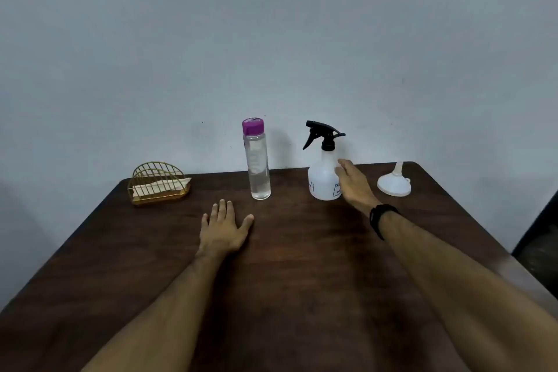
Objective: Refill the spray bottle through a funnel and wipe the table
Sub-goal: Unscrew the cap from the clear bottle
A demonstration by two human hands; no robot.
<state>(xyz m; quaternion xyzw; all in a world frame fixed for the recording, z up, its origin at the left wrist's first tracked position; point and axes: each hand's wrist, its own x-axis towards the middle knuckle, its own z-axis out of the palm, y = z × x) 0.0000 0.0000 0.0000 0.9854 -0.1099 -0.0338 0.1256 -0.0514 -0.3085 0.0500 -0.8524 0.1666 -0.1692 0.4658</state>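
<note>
- Right hand [351,183] is out at the spray bottle [323,178], fingers straight-ish and laid along its right flank. Touching or just beside it? Can't tell from this angle, and no closed grasp showing, so I'd call it loose, nothing held.
- Left hand [225,228] lies flat on the table [302,281], fingers spread wide, palm down, holding nothing. Prob. just parked there as a steadying rest while the other hand reaches.
- Spray bottle stands upright near the far edge, right of centre, black trigger head [323,134] on top. My read: head has to come off before any refill, so the task's barely begun.
- Water bottle [257,160] w/ purple cap stands upright, well apart to the bottle's left, cap on. Likely the refill source, lined up within easy reach.
- Funnel [394,183] sits mouth-down, spout up, just right of the spray bottle. Stable that way, won't roll.
- Gold wire holder [158,183] at far left w/ folded paper napkins, presumably for the wipe.
- Hard to make out: liquid level in the spray bottle (body's cloudy white), label text is blurred, and the right palm side is hidden from me.
- Black band [382,219] on the right wrist; dark object at right edge is cut off.
</note>
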